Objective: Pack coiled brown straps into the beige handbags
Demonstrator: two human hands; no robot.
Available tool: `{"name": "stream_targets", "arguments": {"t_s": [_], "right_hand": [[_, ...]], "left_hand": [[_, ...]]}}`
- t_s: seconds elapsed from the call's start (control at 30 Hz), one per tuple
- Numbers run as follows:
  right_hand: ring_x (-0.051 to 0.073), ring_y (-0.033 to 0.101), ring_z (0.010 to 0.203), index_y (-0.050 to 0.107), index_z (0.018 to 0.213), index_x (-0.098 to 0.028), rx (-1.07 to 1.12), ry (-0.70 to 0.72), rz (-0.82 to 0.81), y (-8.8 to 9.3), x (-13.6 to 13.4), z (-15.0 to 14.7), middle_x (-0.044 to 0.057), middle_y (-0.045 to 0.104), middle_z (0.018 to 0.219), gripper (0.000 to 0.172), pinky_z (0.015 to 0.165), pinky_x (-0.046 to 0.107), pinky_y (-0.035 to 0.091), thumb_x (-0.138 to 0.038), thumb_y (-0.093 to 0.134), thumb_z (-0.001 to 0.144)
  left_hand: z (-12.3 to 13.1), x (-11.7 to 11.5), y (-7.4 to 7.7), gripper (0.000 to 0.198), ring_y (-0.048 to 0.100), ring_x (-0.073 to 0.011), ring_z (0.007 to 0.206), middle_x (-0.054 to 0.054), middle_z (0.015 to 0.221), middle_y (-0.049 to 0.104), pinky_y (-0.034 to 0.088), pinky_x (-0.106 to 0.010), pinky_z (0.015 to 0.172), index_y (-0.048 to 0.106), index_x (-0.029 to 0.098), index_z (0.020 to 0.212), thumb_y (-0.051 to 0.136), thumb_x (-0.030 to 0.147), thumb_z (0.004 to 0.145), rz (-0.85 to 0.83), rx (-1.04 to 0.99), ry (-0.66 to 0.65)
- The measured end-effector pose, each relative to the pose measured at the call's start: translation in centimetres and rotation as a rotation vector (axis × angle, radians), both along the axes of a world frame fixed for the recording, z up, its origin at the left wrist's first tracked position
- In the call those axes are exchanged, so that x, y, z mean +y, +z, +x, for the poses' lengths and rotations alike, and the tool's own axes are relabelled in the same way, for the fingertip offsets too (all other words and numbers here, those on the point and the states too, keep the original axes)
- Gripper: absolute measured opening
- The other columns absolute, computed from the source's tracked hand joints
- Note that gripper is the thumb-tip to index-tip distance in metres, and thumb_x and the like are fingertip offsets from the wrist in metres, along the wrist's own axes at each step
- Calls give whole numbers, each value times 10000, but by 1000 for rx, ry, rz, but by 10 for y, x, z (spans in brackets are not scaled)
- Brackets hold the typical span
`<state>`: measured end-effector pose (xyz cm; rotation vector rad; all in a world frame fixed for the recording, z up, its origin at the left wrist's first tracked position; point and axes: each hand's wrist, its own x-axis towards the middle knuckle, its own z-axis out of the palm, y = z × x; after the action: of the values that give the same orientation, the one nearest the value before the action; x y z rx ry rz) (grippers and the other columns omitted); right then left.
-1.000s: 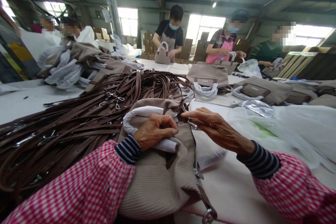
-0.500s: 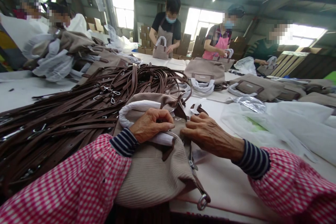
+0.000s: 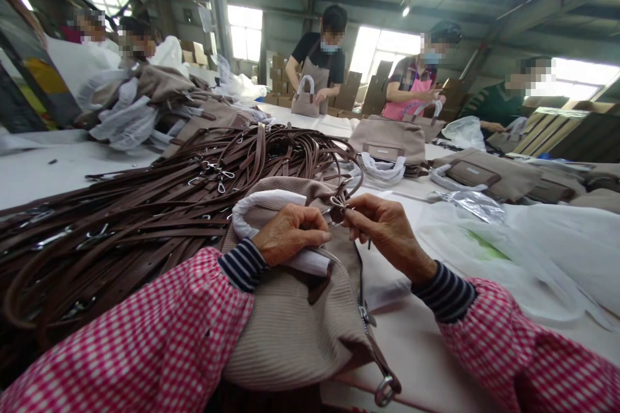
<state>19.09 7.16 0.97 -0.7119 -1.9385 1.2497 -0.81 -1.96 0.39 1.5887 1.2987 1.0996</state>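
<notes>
Work table (image 3: 62,174) is mostly covered on the left by a heap of brown leather straps (image 3: 121,232) fitted with metal clasps. Beige ribbed handbag (image 3: 285,329) is placed at the near table edge, just beside the heap, with a metal zipper (image 3: 346,290) running down its top and a metal ring (image 3: 385,392) hanging at the near end. White-wrapped handle (image 3: 261,206) is held by the left hand (image 3: 290,235), fingers curled together over it. Small metal clasp (image 3: 338,205) is pinched by the right hand (image 3: 387,232), thumb and forefinger clamped on it.
</notes>
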Motion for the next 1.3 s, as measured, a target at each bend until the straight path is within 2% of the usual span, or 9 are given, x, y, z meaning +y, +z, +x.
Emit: {"name": "stream_targets", "arguments": {"t_s": [0.17, 0.53, 0.7, 1.03, 1.3], "right_hand": [[158, 656, 569, 699, 993, -161, 15, -46, 78, -5, -8, -8, 16, 705, 685, 257, 479, 245, 480, -388, 737, 879], [177, 710, 632, 709, 1012, -187, -59, -121, 269, -13, -17, -13, 45, 760, 827, 156, 576, 274, 549, -290, 685, 897], [192, 715, 666, 704, 1004, -200, -128, -215, 402, -14, -20, -17, 43, 760, 810, 140, 619, 282, 557, -283, 677, 894], [183, 702, 679, 675, 960, -205, -140, -209, 426, -17, -21, -19, 50, 762, 860, 83, 637, 283, 544, -260, 642, 907], [193, 724, 711, 668, 959, -205, -158, -238, 527, -19, -23, -23, 41, 767, 840, 69, 680, 289, 536, -223, 622, 912]], "left_hand": [[0, 2, -3, 175, 450, -105, 595, 19, 644, 572, 343, -242, 567, 660, 146, 731, 707, 308, 778, -1, -21, 50], [4, 3, -4, 234, 447, -103, 552, 29, 594, 555, 332, -244, 541, 590, 168, 679, 686, 343, 800, 23, -21, 146], [5, 2, -4, 248, 450, -102, 536, 37, 572, 543, 332, -244, 536, 574, 176, 658, 688, 340, 806, 58, 13, 196], [4, 4, -5, 246, 407, -100, 547, 36, 567, 513, 278, -255, 531, 574, 173, 614, 700, 313, 772, 81, 87, 257], [6, 3, -4, 284, 378, -100, 540, 36, 554, 480, 265, -259, 519, 542, 181, 585, 685, 332, 779, 89, 99, 258]]}}
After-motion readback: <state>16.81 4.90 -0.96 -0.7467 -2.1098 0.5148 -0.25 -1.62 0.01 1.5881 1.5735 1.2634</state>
